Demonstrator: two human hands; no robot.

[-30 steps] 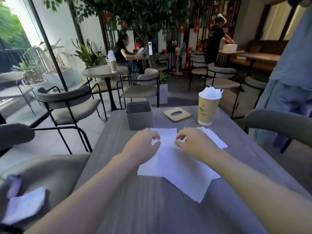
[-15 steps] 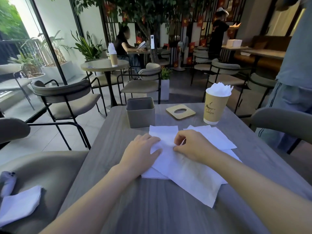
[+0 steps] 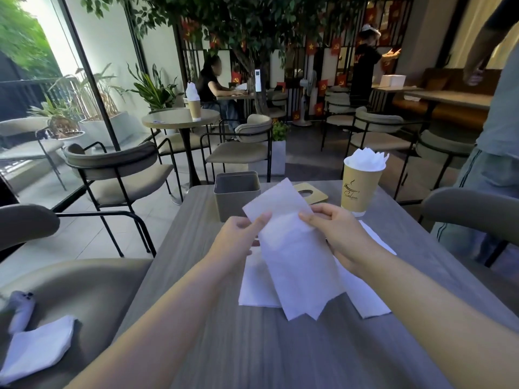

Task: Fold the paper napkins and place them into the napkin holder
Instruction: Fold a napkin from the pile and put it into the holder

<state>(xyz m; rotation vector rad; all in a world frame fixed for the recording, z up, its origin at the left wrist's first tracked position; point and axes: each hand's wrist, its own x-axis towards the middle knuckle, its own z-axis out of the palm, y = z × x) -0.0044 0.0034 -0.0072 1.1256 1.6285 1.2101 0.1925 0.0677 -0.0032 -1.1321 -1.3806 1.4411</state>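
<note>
L hand (image 3: pixel 242 237) & R hand (image 3: pixel 338 236) raised, forearms converging, each w/ fingers pinched closed; thumbs probably on the near side.

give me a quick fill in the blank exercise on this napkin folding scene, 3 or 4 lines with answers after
1. Both hands hold one napkin lifted above the ____.
2. The grey napkin holder has ____ napkins visible in it.
3. The paper cup on the person's right side is stuffed with white ____.
4. The left hand pinches the held napkin's ____ edge.

Missing words: table; no; napkins; left
</note>
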